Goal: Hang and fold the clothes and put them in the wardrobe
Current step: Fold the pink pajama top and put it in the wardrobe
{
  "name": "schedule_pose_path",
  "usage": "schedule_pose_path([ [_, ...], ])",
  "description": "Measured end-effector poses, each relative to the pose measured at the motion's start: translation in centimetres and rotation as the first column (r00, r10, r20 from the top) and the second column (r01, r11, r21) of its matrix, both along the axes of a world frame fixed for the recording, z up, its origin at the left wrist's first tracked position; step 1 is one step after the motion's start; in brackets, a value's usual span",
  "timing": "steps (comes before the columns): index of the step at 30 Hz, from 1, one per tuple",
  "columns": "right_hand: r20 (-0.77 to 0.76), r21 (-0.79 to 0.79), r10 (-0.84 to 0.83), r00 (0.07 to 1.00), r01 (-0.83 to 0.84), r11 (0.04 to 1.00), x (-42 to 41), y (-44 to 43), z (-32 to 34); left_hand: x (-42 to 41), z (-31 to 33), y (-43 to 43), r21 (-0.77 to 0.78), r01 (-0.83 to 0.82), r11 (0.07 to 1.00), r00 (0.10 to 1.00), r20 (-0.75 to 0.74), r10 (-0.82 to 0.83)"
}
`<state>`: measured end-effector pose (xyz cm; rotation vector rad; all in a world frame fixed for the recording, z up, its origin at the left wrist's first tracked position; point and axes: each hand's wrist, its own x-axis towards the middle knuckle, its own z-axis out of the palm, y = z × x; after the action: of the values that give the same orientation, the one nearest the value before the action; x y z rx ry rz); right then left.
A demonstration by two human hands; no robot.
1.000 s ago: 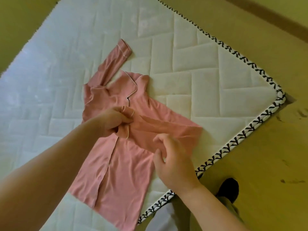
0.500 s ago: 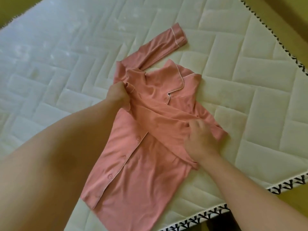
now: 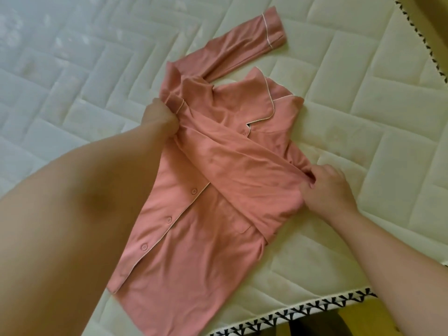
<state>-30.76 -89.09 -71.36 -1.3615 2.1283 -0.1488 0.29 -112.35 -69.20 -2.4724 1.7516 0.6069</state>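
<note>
Currently a pink pyjama shirt [image 3: 194,238] is being folded, lying flat on the mattress [image 3: 363,117]. Its folded sleeve [image 3: 242,166] is being held across the chest, running from far left to near right. The cuff is being gripped by the left hand [image 3: 158,117] and the shoulder fold pinched by the right hand [image 3: 324,185]. The free sleeve [image 3: 242,44] is lying just beyond the left hand.

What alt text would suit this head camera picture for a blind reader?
Two bare hands fold a pink button-up shirt lying on a white quilted mattress. The left hand grips the cuff of one sleeve drawn across the chest, the right hand pinches the fold at its other end; the other sleeve lies stretched out.
</note>
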Motion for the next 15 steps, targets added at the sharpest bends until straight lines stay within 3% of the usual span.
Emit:
schedule_pose_path([
  [6, -0.133, -0.070, 0.088, 0.987, -0.098, 0.993, 1.6, -2.2, 0.8, -0.1, -0.4, -0.8, -0.129, -0.175, 0.976, 0.979, 0.080, 0.187],
  [11, -0.084, -0.128, 0.412, 0.907, -0.419, 0.899, 7.0, -5.9, 1.7, 1.8, -0.6, -3.6, 0.085, -0.293, 0.952, 0.927, -0.217, 0.304],
  [15, 0.075, -0.099, 0.569, 0.819, -0.561, 0.822, 12.0, -9.1, 1.4, 3.1, -0.8, -4.5, 0.223, -0.302, 0.927, 0.828, -0.421, 0.371],
])
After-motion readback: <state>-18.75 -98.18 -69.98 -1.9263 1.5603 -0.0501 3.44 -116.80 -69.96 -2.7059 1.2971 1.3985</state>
